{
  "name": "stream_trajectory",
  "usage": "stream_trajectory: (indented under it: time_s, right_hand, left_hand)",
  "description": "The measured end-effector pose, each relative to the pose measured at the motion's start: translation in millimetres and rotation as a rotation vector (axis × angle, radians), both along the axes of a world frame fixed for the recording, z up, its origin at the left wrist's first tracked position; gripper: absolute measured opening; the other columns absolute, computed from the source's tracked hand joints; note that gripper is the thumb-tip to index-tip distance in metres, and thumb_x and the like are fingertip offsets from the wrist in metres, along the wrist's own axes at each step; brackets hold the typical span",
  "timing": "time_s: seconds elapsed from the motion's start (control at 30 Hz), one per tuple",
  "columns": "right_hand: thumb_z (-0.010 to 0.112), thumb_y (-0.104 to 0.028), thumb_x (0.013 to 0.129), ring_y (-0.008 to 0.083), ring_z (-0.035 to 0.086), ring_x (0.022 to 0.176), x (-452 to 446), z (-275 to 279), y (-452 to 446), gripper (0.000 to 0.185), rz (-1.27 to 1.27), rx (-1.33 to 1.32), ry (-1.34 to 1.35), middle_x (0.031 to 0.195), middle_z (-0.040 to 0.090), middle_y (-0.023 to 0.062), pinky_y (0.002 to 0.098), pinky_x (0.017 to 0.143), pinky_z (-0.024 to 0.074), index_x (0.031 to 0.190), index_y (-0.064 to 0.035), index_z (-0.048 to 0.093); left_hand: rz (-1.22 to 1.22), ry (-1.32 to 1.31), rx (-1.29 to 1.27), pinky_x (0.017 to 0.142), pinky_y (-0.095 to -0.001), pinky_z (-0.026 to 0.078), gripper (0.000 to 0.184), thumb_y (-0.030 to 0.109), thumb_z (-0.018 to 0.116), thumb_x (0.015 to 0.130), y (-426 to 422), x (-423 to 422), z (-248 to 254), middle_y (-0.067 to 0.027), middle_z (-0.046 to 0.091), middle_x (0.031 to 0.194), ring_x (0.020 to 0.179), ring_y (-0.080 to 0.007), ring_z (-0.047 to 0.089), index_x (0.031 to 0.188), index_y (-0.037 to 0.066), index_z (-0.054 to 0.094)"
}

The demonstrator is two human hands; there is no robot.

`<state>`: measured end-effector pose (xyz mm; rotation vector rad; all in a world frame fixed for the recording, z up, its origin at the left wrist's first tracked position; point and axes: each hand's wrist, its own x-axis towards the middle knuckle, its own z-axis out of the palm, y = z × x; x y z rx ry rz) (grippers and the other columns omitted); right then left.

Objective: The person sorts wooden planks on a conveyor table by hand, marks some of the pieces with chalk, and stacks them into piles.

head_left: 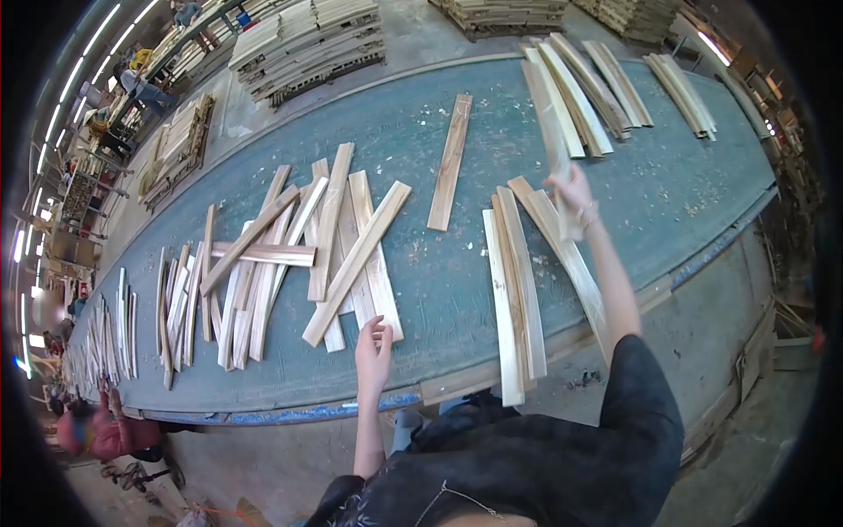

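My right hand (572, 200) is closed on the near end of a wooden board (551, 119); both are smeared by motion. The board reaches toward the far edge, beside a row of boards (593, 92). My left hand (374, 351), fingers loosely bent and apart, is at the near end of a pale board (376, 272) in a jumbled pile; whether it touches is hard to tell. Between my hands a narrow stack of boards (509, 299) overhangs the near edge. Other boards (562, 250) lie to its right, under my right forearm.
A long green table (421, 290) bears wood chips and a single board (450, 162). Another group of boards (680, 97) lies far right. Stacked lumber (307, 48) stands beyond the table. A person in red (105, 430) is at the left end; other people are farther back.
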<state>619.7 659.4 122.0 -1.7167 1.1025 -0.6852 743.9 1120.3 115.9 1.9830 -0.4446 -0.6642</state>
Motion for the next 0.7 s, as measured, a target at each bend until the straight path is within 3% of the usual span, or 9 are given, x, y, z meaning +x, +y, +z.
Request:
stream_trajectory:
  time_s: [0.03,0.13,0.3,0.4,0.47,0.5,0.53,0.63,0.7]
  right_hand:
    - [0.067,-0.018,0.056,0.0205,0.06,0.068,5,16,-26,0.045,0.005,0.076,0.12,0.085,0.059,0.0132,0.0311,0.057,0.0486,0.093,0.0005,0.051]
    - [0.066,-0.033,0.054,0.0291,0.057,0.089,18,-1,-117,0.061,-0.039,-0.31,0.453,0.094,0.058,0.0194,0.0349,0.079,0.0439,0.102,0.0026,0.05]
    - [0.065,-0.035,0.058,0.0345,0.051,0.099,40,-28,-203,0.068,-0.092,-0.354,0.767,0.107,0.052,0.0231,0.0383,0.087,0.0411,0.113,-0.0007,0.045]
    - [0.061,-0.034,0.064,0.0372,0.05,0.099,37,-63,-243,0.065,-0.123,-0.496,0.742,0.106,0.051,0.0252,0.0426,0.085,0.0412,0.115,-0.0003,0.041]
    - [0.065,-0.033,0.065,0.0389,0.055,0.085,30,-109,-286,0.06,-0.076,-0.81,0.767,0.094,0.055,0.027,0.0445,0.075,0.0446,0.109,-0.0001,0.042]
    - [0.066,-0.031,0.066,0.0387,0.056,0.08,40,-85,-257,0.054,-0.129,-0.897,0.872,0.085,0.056,0.024,0.0463,0.071,0.045,0.104,0.0,0.044]
    - [0.063,-0.027,0.069,0.0373,0.054,0.082,35,-136,-308,0.045,-0.217,-1.039,1.003,0.087,0.053,0.0197,0.0476,0.069,0.0445,0.104,-0.0037,0.045]
    - [0.06,-0.026,0.071,0.0355,0.048,0.095,57,-90,-217,0.042,-0.404,-1.15,1.089,0.102,0.046,0.0176,0.0482,0.077,0.0401,0.108,-0.0145,0.046]
    - [0.062,-0.03,0.07,0.0358,0.045,0.099,66,-68,-167,0.048,-0.318,-0.957,1.153,0.103,0.045,0.017,0.0503,0.08,0.0374,0.112,-0.0158,0.044]
  left_hand:
    - [0.014,-0.068,0.005,0.069,-0.0276,0.044,0.028,0.016,0.051,0.083,-8,7,-6,-0.0101,0.055,0.087,0.076,-0.016,0.053,0.107,0.002,0.049]
    - [0.058,-0.129,0.134,0.07,-0.0276,0.043,0.024,0.011,0.05,0.083,-12,21,-1,-0.0093,0.056,0.083,0.075,-0.0161,0.053,0.105,0.001,0.051]
    - [0.162,-0.173,0.265,0.07,-0.0253,0.042,0.026,0.014,0.051,0.083,10,40,-23,-0.0075,0.055,0.085,0.076,-0.0134,0.052,0.106,0.001,0.051]
    - [0.168,-0.361,0.412,0.077,-0.0299,0.041,0.033,0.014,0.052,0.082,26,51,-37,-0.0125,0.051,0.099,0.089,-0.0206,0.051,0.11,-0.001,0.046]
    - [0.162,-0.583,0.541,0.089,-0.039,0.033,0.042,0.012,0.056,0.078,15,61,-32,-0.0198,0.046,0.108,0.105,-0.034,0.041,0.116,0.0,0.042]
    - [0.113,-0.755,0.62,0.094,-0.0404,0.03,0.052,0.014,0.059,0.075,28,70,-52,-0.0216,0.043,0.114,0.111,-0.0368,0.035,0.119,-0.001,0.037]
    - [0.113,-0.791,0.671,0.095,-0.0413,0.029,0.057,0.018,0.061,0.073,27,75,-53,-0.0232,0.042,0.116,0.113,-0.0373,0.034,0.12,-0.001,0.036]
    - [0.13,-0.626,0.746,0.093,-0.0442,0.028,0.057,0.025,0.06,0.074,36,86,-68,-0.0183,0.045,0.115,0.111,-0.0324,0.038,0.121,0.003,0.037]
    - [0.129,-0.652,0.831,0.092,-0.0449,0.029,0.055,0.026,0.059,0.075,39,84,-69,-0.0165,0.046,0.114,0.109,-0.0307,0.04,0.12,0.004,0.037]
